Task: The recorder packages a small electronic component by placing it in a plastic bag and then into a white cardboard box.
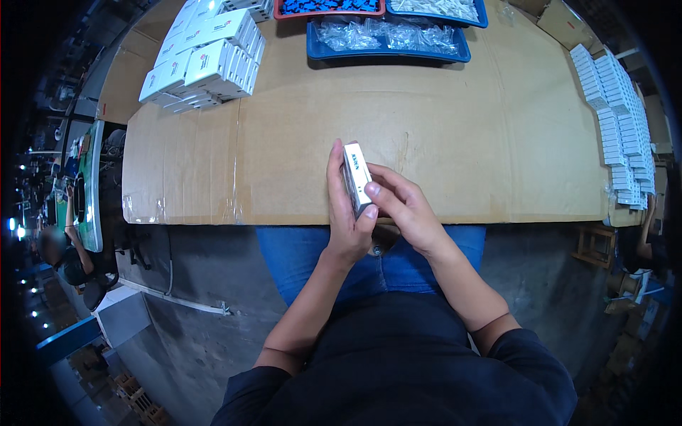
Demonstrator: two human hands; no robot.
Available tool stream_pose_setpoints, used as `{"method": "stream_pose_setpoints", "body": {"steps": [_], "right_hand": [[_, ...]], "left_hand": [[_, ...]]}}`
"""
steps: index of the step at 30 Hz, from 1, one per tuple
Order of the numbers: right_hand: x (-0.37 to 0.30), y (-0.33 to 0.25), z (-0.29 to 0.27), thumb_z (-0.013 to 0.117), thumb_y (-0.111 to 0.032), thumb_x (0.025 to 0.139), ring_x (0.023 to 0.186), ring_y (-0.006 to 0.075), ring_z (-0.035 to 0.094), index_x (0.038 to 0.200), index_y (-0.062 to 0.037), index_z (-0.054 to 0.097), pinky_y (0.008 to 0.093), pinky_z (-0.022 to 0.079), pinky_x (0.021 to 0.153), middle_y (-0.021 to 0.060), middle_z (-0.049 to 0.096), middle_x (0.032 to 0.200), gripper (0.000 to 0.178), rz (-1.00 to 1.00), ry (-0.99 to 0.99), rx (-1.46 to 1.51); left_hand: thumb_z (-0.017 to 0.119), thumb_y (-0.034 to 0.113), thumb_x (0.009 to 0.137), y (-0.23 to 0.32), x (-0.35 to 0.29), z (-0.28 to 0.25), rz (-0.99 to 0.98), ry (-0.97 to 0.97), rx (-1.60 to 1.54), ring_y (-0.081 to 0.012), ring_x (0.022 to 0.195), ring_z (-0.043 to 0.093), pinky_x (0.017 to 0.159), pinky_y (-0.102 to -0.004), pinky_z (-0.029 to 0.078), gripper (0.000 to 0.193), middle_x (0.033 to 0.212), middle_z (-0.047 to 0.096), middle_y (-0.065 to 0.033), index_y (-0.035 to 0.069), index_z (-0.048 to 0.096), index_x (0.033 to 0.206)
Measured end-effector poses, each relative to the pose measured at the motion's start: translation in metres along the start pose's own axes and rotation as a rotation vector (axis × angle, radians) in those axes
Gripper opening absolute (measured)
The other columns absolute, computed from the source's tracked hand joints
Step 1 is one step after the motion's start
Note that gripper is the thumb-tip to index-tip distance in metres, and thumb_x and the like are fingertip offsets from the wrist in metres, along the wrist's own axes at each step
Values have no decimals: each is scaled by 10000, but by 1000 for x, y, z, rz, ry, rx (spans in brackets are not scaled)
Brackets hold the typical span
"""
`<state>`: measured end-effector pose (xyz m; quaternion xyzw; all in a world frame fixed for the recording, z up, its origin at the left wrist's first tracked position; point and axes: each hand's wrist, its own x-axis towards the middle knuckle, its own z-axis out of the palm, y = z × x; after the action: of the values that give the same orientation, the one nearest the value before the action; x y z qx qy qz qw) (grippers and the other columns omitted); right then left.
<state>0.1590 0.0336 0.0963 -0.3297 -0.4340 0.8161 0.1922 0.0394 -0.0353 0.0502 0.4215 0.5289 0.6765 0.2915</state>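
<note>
A small, slim white box [357,170] with dark print is held between my two hands, above the front edge of the cardboard-covered table [298,142]. My left hand [344,213] grips its left side, with fingers stretched up along it and the thumb near the lower end. From the right, my right hand [408,209] wraps round it, the thumb pressing on the printed white face. The box stands tilted, its far end leaning slightly left. My right fingers hide its right side and back.
Stacked white boxes [206,64] stand at the far left, and more white boxes [618,121] line the right edge. At the back are a blue tray [391,57] of clear plastic bags, a red tray [330,14] of blue pieces and another blue tray [484,15] of white pieces.
</note>
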Motion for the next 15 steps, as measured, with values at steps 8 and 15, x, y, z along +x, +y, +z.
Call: {"method": "stream_pose_setpoints", "body": {"steps": [8, 15], "right_hand": [[2, 27, 16, 641, -104, 1037, 1269, 176, 610, 1565, 15, 438, 316, 498, 1067, 170, 627, 1411, 578, -220, -5, -15], [-7, 29, 21, 593, -109, 1066, 1174, 140, 610, 1592, 8, 405, 297, 510, 994, 147, 640, 1401, 570, -277, -24, -244]], "left_hand": [[447, 733, 995, 3, 6, -1, 215, 130, 320, -353, 1259, 544, 1077, -466, 437, 980, 1370, 504, -259, -98, 379, 1511], [356, 715, 995, -13, -3, -4, 188, 224, 176, -346, 1234, 547, 1059, -453, 442, 922, 1334, 516, -255, -107, 486, 1393]]}}
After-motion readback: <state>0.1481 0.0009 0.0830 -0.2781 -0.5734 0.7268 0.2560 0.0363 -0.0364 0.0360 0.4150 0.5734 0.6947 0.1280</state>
